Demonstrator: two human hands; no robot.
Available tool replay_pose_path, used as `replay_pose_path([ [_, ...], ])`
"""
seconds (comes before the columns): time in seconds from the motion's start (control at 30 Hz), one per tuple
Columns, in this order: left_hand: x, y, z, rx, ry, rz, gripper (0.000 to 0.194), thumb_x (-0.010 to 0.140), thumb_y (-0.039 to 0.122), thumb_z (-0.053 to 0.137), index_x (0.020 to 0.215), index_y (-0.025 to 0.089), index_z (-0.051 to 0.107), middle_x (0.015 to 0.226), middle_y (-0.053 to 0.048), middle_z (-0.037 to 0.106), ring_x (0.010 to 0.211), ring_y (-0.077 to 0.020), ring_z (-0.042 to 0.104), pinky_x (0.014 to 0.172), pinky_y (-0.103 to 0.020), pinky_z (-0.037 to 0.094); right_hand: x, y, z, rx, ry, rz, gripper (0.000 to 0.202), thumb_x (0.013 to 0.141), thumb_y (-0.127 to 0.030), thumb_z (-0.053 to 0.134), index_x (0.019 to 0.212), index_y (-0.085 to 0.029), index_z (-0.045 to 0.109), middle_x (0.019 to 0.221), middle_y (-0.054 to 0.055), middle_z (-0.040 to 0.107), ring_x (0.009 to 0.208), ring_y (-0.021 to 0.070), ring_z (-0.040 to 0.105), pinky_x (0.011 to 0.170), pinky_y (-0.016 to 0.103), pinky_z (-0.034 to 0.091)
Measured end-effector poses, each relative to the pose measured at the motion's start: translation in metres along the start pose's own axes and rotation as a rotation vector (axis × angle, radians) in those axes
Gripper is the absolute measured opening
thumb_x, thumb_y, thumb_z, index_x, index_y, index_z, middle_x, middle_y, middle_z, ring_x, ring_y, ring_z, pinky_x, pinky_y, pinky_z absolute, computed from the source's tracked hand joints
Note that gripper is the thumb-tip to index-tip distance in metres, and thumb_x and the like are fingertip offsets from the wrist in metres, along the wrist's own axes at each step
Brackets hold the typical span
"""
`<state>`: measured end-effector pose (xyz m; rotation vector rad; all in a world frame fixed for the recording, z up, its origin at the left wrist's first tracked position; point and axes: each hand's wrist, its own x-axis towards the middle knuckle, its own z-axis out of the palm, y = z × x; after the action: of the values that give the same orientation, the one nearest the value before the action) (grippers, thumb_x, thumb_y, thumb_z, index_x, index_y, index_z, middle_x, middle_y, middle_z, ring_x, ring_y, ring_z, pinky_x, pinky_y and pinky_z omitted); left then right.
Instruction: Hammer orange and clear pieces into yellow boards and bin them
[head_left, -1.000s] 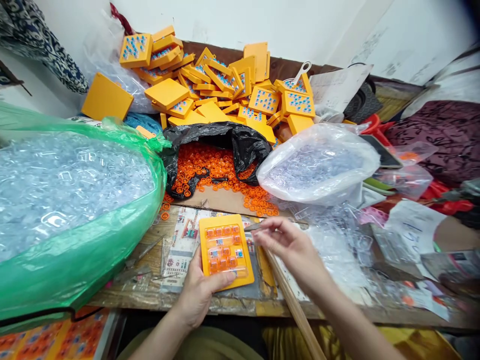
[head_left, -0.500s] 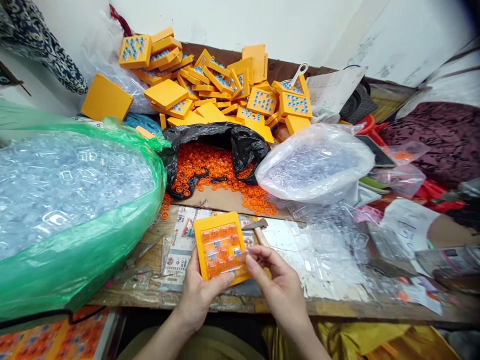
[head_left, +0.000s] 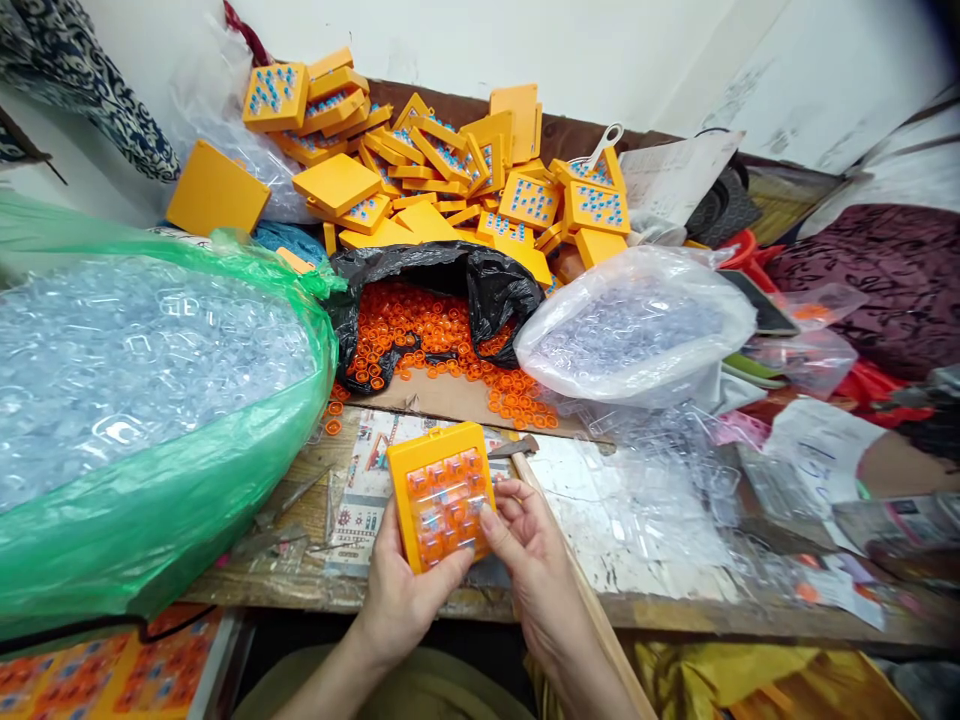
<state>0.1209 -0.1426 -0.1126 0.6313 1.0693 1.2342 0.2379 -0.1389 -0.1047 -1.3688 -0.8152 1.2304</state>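
Observation:
A yellow plastic case [head_left: 403, 480] with rows of orange pieces under clear covers is tilted up above the bench. My left hand [head_left: 409, 580] grips its left side and lower edge, thumb across the front corner. My right hand [head_left: 529, 545] is at the case's right edge, its thumb pressed on the face and its fingers curled behind. Whether a small clear piece sits under that thumb cannot be made out. Just behind the right hand lies a hammer [head_left: 517, 447] with a wooden handle.
A green bag [head_left: 247, 470] of clear pieces bulges at left. Orange rings [head_left: 420, 320] spill from a black bag [head_left: 506, 285]. A white bag [head_left: 540, 350] of clear parts stands right of it. Yellow cases [head_left: 420, 225] are heaped behind. Loose clear pieces [head_left: 675, 490] lie at right.
My right hand has shifted slightly left, its thumb now pressed onto the case's face. The hammer's long handle has come into fuller view. The case remains in my left hand.

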Motion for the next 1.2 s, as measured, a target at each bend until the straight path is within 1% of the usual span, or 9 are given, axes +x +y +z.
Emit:
replay_pose_path([
  [0.27, -0.007, -0.009, -0.006, 0.272, 0.07, 0.088, 0.052, 0.061, 0.025, 0.081, 0.106, 0.017, 0.056, 0.098, -0.01, 0.072, 0.089, -0.0268, 0.07, 0.086, -0.034, 0.054, -0.006, 0.001, 0.006, 0.251, 0.039, 0.046, 0.038, 0.067, -0.04, 0.081, 0.09, -0.026, 0.055, 0.086, -0.001, 0.065, 0.083, 0.017, 0.062, 0.075, 0.028, 0.049],
  [0.47, -0.008, -0.011, -0.002, 0.209, 0.038, 0.057, 0.052, 0.062, 0.024, 0.079, 0.106, 0.017, 0.053, 0.1, -0.011, 0.072, 0.089, -0.0262, 0.07, 0.084, -0.033, 0.055, -0.006, 0.004, -0.002, 0.249, 0.043, 0.053, 0.041, 0.065, -0.038, 0.082, 0.092, -0.026, 0.053, 0.088, -0.001, 0.067, 0.083, 0.0183, 0.065, 0.077, 0.03, 0.05],
  [0.63, 0.001, 0.013, -0.011, 0.171, -0.075, -0.062, 0.055, 0.06, 0.021, 0.081, 0.108, 0.017, 0.054, 0.101, -0.01, 0.072, 0.088, -0.0254, 0.071, 0.08, -0.032, 0.057, -0.01, 0.02, 0.006, 0.184, 0.027, 0.061, 0.045, 0.074, -0.048, 0.074, 0.105, -0.026, 0.05, 0.099, 0.003, 0.068, 0.095, 0.0207, 0.065, 0.086, 0.034, 0.05],
  [0.7, 0.003, 0.029, -0.023, 0.159, -0.107, -0.12, 0.064, 0.06, 0.022, 0.082, 0.116, 0.017, 0.052, 0.106, -0.011, 0.072, 0.09, -0.0266, 0.071, 0.081, -0.034, 0.057, -0.014, 0.03, 0.011, 0.154, -0.024, 0.056, 0.047, 0.078, -0.05, 0.07, 0.113, -0.028, 0.047, 0.103, 0.004, 0.067, 0.095, 0.0201, 0.064, 0.085, 0.034, 0.051],
  [0.8, 0.004, 0.052, -0.048, 0.142, -0.04, -0.194, 0.079, 0.058, 0.026, 0.084, 0.127, 0.018, 0.047, 0.114, -0.013, 0.07, 0.096, -0.0293, 0.069, 0.083, -0.038, 0.057, -0.018, 0.035, 0.015, 0.029, -0.066, 0.006, 0.049, 0.079, -0.051, 0.068, 0.119, -0.029, 0.047, 0.114, 0.006, 0.062, 0.095, 0.0189, 0.062, 0.084, 0.034, 0.051],
  [0.9, 0.005, 0.065, -0.072, 0.233, 0.038, -0.191, 0.081, 0.057, 0.031, 0.085, 0.128, 0.017, 0.049, 0.117, -0.014, 0.069, 0.1, -0.0312, 0.068, 0.085, -0.039, 0.057, -0.011, 0.019, 0.013, -0.154, -0.143, -0.027, 0.046, 0.077, -0.049, 0.069, 0.115, -0.028, 0.052, 0.118, 0.007, 0.06, 0.095, 0.02, 0.06, 0.085, 0.036, 0.049],
  [1.0, 0.009, 0.066, -0.092, 0.329, 0.111, -0.107, 0.087, 0.054, 0.033, 0.087, 0.131, 0.018, 0.049, 0.126, -0.014, 0.064, 0.109, -0.0328, 0.064, 0.091, -0.04, 0.055, 0.009, -0.015, 0.013, -0.336, -0.255, -0.092, 0.041, 0.077, -0.044, 0.069, 0.111, -0.026, 0.057, 0.104, 0.007, 0.062, 0.092, 0.0223, 0.061, 0.082, 0.039, 0.05],
  [1.1, 0.009, 0.055, -0.109, 0.38, 0.172, -0.048, 0.096, 0.054, 0.035, 0.087, 0.138, 0.021, 0.043, 0.134, -0.012, 0.059, 0.116, -0.0342, 0.06, 0.095, -0.042, 0.054, 0.042, -0.048, 0.018, -0.455, -0.262, -0.259, 0.034, 0.076, -0.04, 0.067, 0.106, -0.024, 0.06, 0.105, 0.008, 0.061, 0.088, 0.0214, 0.062, 0.076, 0.038, 0.053],
  [1.2, 0.001, 0.037, -0.121, 0.57, 0.262, 0.09, 0.086, 0.064, 0.041, 0.08, 0.139, 0.022, 0.043, 0.136, -0.011, 0.057, 0.12, -0.0361, 0.056, 0.104, -0.048, 0.046, 0.082, -0.071, 0.026, -0.548, -0.2, -0.368, 0.032, 0.076, -0.038, 0.066, 0.102, -0.021, 0.061, 0.105, 0.009, 0.062, 0.086, 0.0211, 0.063, 0.072, 0.036, 0.054],
])
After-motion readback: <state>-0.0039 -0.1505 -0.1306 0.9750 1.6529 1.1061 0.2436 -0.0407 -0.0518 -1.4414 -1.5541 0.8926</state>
